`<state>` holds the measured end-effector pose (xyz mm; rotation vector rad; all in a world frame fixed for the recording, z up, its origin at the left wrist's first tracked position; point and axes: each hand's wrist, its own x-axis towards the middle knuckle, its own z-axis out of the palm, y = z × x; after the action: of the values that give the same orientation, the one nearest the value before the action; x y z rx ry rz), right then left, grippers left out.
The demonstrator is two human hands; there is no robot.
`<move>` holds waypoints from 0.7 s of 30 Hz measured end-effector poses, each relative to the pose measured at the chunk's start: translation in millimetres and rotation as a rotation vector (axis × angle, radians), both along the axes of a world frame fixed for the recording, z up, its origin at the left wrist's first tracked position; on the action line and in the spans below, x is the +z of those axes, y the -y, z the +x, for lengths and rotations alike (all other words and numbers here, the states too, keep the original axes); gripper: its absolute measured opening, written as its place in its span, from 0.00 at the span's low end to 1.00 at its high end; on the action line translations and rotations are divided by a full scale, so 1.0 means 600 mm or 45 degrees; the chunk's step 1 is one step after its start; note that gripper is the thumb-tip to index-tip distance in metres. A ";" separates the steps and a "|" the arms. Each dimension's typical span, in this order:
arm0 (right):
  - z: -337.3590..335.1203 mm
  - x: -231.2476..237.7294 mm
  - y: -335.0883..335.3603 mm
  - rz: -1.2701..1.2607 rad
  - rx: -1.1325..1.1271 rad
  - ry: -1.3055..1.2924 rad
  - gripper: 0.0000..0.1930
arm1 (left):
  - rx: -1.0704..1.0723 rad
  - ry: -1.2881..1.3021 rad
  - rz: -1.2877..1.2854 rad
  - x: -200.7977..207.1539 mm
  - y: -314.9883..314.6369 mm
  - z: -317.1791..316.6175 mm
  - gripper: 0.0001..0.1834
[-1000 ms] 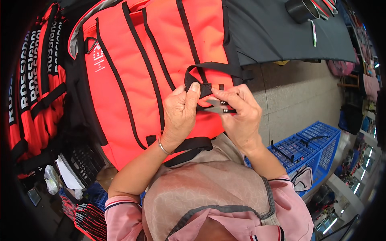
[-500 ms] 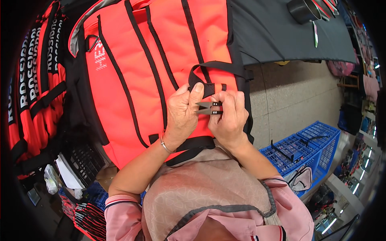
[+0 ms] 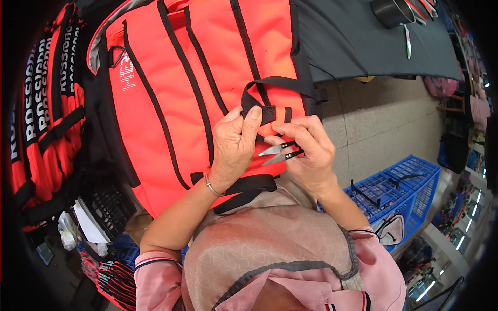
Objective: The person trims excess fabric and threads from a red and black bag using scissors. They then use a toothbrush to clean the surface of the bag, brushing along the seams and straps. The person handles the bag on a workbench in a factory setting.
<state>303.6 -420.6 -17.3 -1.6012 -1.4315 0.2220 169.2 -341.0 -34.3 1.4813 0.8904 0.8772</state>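
- The worker's right hand (image 3: 313,149): shifted rightward over the last half-second, its curl loosened.
- Thread snips (image 3: 275,149): formerly level, now slanting, blades lowermost.

Bright light fills the sharp centre, while the curved rim blackens.

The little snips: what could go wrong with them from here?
The snips in the right hand have their blades apart, tips toward the left hand, so a slip might nick it.
The red bag lies beneath the blades; a stray snip could mark its fabric.
The black strap loops close to the snips, pinched by the left hand; if that pinch loosened, the strap might shift into the blades.
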 end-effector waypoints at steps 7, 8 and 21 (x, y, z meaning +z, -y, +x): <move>-0.019 -0.014 -0.002 0.028 -0.088 0.069 0.09 | 0.053 -0.085 0.094 -0.029 0.006 -0.004 0.21; -0.017 -0.012 -0.005 -0.020 -0.051 -0.030 0.08 | 0.072 -0.046 0.094 -0.029 0.009 0.001 0.21; 0.039 0.000 0.005 -0.059 0.231 0.001 0.22 | 0.059 -0.089 0.176 -0.039 0.001 -0.002 0.22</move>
<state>327.2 -423.4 -17.5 -1.5085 -1.5839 0.3624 167.9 -341.5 -57.6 1.6246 0.9341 0.9410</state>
